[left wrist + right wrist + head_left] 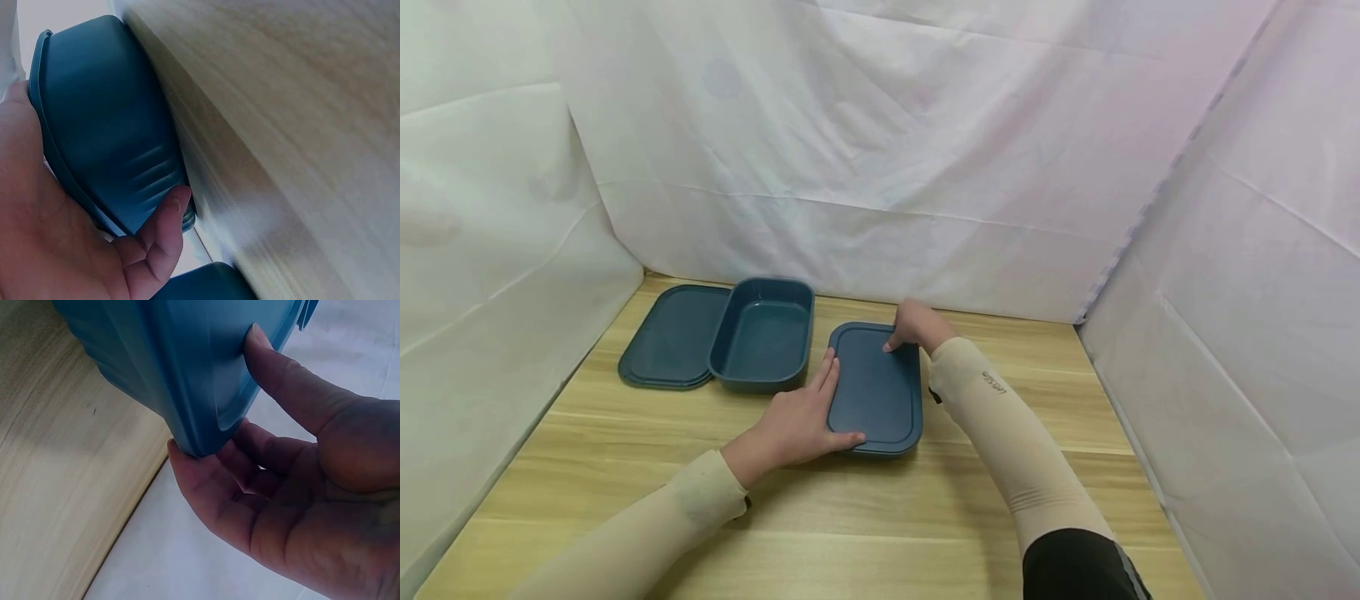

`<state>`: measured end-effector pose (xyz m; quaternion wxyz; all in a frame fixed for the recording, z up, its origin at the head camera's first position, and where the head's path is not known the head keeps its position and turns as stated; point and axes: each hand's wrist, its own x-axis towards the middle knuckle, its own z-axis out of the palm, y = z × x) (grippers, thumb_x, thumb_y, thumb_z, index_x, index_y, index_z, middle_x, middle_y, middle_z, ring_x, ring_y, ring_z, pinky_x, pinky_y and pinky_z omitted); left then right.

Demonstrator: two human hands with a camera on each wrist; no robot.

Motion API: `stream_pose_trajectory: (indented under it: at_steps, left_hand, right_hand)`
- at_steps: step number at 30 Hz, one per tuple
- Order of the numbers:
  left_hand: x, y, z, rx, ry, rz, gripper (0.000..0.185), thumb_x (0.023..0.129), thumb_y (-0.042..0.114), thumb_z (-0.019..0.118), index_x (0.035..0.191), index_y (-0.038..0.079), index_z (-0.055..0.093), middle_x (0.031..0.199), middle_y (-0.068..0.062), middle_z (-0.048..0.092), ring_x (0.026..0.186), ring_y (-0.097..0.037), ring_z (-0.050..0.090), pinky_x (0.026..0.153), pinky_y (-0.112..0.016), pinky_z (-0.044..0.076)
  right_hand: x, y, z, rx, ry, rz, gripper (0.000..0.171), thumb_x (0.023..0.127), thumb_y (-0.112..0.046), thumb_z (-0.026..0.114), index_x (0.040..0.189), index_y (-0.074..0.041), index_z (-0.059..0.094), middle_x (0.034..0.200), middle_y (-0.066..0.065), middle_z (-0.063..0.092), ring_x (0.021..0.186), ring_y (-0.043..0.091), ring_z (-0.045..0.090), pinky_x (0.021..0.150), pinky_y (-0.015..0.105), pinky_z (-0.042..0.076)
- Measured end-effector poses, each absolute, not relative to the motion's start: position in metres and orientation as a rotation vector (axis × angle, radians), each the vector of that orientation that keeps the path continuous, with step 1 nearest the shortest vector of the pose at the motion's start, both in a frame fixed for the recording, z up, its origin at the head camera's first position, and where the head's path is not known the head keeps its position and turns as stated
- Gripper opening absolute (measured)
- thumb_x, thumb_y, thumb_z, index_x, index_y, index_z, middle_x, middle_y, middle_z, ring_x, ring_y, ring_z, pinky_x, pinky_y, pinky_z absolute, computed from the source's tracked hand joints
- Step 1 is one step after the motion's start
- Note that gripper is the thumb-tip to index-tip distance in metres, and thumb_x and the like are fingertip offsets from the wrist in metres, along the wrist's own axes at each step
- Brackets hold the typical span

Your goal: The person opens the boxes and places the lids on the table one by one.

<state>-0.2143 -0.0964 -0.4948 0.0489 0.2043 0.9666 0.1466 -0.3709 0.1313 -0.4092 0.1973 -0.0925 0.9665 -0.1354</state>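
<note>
White sheeting walled in a pale wooden surface on three sides. Nearest the person, the left hand held the near left corner of a dark blue rectangular plastic box with its lid on: the fingers lay straight along its left edge while the thumb curled round the front rim, which the left wrist view confirmed. The box sat near the middle of the surface. At its far right corner, the right hand pinched the rim, thumb pressed on top and fingers hooked beneath, as the right wrist view showed. Further back and just to the left stood an open dark blue plastic tub, and touching its left side lay a flat dark blue plastic lid.

The grip was at two opposite corners only, so uneven pressure might have left the lid seated on one side and sprung on the other. A push from the left hand could also have slid the box into the tub behind it.
</note>
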Motion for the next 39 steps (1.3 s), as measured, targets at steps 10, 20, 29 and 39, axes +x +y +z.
stream_pose_trajectory:
  at_steps: [10,20,29,39]
  left_hand:
    - [-0.215,-0.095,-0.492,0.622,2.958,0.386,0.137,0.085,0.098,0.057,0.177,0.006,0.013,0.185,-0.012,0.002,0.096,-0.023,0.077,0.053,-0.031,0.046]
    - [-0.213,-0.093,-0.489,0.630,2.969,0.374,0.136,0.086,0.097,0.059,0.177,0.004,0.017,0.185,-0.014,0.006,0.100,-0.025,0.077,0.050,-0.031,0.044]
    - [-0.214,-0.093,-0.490,0.636,2.987,0.299,0.141,0.082,0.102,0.056,0.177,0.005,0.016,0.185,-0.013,0.005,0.101,-0.023,0.076,0.050,-0.031,0.042]
    - [-0.213,-0.092,-0.487,0.630,2.988,0.312,0.142,0.081,0.102,0.057,0.176,0.004,0.018,0.185,-0.013,0.007,0.100,-0.025,0.077,0.050,-0.031,0.042]
  right_hand:
    - [-0.371,0.129,-0.410,-0.260,2.744,-0.360,0.047,0.094,-0.028,0.094,0.125,0.001,0.074,0.124,0.016,0.073,0.109,0.030,0.070,0.098,0.046,0.058]
    - [-0.369,0.130,-0.414,-0.297,2.781,-0.351,0.037,0.092,-0.029,0.095,0.110,-0.002,0.078,0.104,0.011,0.074,0.090,0.024,0.066,0.087,0.043,0.058]
    - [-0.376,0.128,-0.417,-0.287,2.762,-0.334,0.046,0.092,-0.028,0.095,0.071,-0.015,0.056,0.065,-0.003,0.043,0.066,0.017,0.042,0.068,0.037,0.040]
    - [-0.365,0.127,-0.412,-0.333,2.810,-0.333,0.037,0.092,-0.026,0.095,0.080,-0.010,0.064,0.073,0.001,0.054,0.073,0.019,0.050,0.073,0.037,0.046]
